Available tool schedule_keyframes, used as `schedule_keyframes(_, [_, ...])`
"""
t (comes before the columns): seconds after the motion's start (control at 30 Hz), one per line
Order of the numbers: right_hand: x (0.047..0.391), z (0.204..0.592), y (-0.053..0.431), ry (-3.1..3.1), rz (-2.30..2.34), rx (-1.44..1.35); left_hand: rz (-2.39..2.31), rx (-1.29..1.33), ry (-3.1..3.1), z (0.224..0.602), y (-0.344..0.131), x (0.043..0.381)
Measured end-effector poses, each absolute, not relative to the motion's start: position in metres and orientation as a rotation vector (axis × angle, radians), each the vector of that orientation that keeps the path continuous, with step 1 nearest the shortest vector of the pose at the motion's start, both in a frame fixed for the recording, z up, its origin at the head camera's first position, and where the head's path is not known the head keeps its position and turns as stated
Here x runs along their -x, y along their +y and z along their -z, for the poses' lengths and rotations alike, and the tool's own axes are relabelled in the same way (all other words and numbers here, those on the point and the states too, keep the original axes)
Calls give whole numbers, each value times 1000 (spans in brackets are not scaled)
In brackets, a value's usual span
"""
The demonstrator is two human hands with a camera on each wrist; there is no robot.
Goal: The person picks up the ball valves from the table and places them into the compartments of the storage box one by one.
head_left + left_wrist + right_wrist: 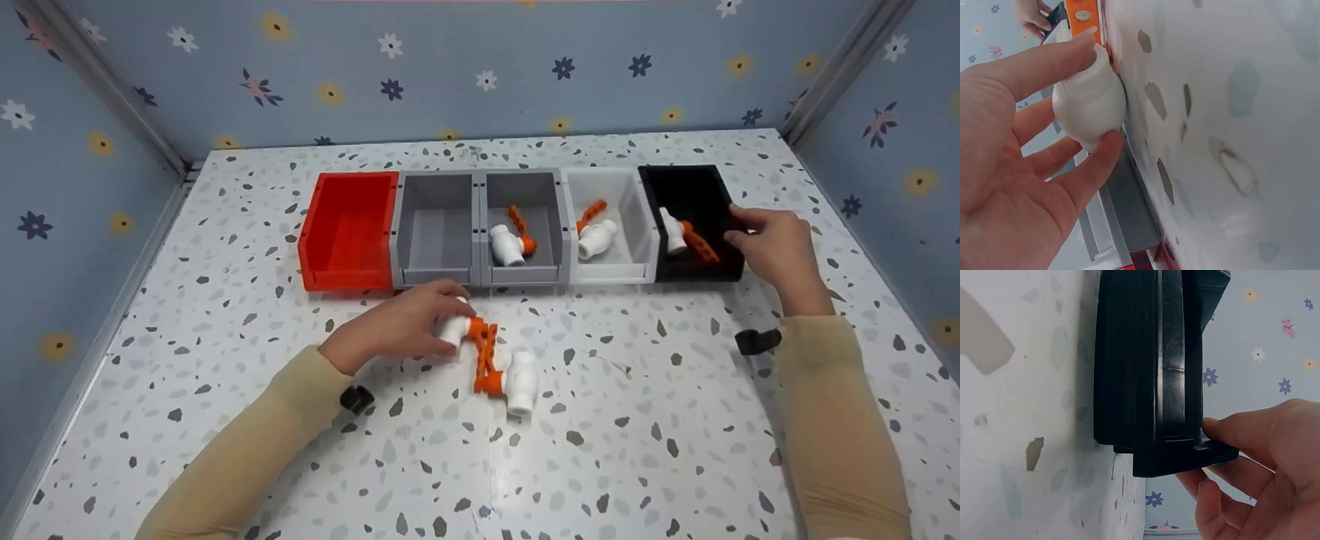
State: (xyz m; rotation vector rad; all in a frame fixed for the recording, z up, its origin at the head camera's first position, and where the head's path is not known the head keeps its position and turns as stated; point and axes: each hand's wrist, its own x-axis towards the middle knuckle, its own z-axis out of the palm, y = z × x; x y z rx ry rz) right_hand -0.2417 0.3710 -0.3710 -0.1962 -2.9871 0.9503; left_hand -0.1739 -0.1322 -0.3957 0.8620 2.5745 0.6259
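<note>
In the head view my left hand [397,324] grips a white ball valve [451,334] with an orange handle, just in front of the bins. The left wrist view shows thumb and fingers around its round white body [1090,104]. A second ball valve [522,384] lies on the table to the right, its orange handle beside the first one's. My right hand [784,247] pinches the right rim of the black bin [691,187]; the right wrist view shows thumb and fingers on either side of the rim [1216,453]. A ball valve [675,232] lies in that bin.
Left of the black bin stand a white bin [611,274] and a grey bin [521,276], each holding one ball valve. Another grey bin [439,232] and a red bin [349,232] end the row. Patterned walls [480,75] enclose the speckled table [600,465].
</note>
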Motion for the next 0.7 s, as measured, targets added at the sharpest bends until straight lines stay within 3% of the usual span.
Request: schedule_keyframes(0.7, [242, 372, 371, -2969, -939, 174, -685, -942, 2665, 386, -143, 170])
